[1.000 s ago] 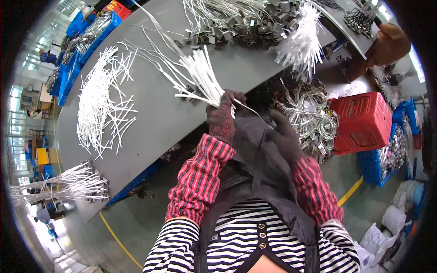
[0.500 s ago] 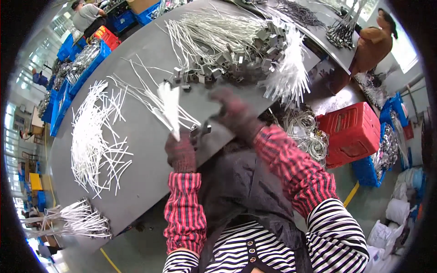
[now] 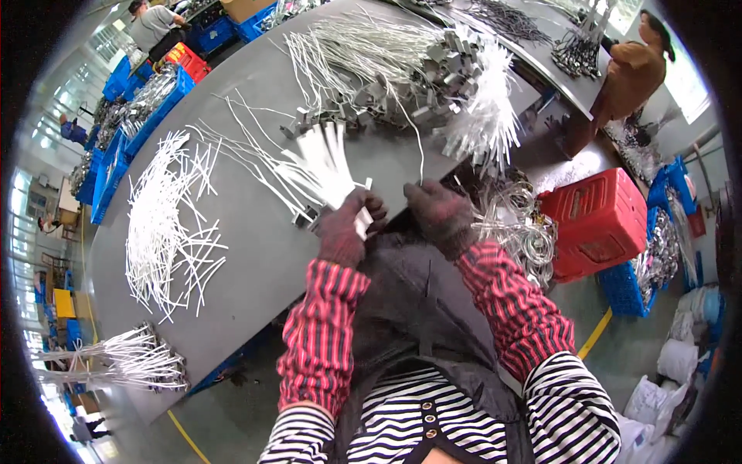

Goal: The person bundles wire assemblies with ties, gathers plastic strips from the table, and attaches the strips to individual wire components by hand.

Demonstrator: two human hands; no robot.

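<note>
My left hand, in a dark glove, is closed round a bunch of flat white strips that fan out away from me. My right hand, gloved too, pinches the near end of a thin white wire. That wire runs up to a heap of white wires with dark grey block-like ends. Several loose wires with small dark ends lie on the grey table, just left of the strips. What sits at the right fingertips is too small to make out.
Short white tubes lie heaped at the table's left, with a tied white bundle nearer me. Clear strips sit at the right edge. Coiled cables and a red crate stand right. A co-worker is at far right.
My right hand has drawn back toward me and now has a wire. My left hand has shifted right and slightly up, and its strips have spread into a fan.
</note>
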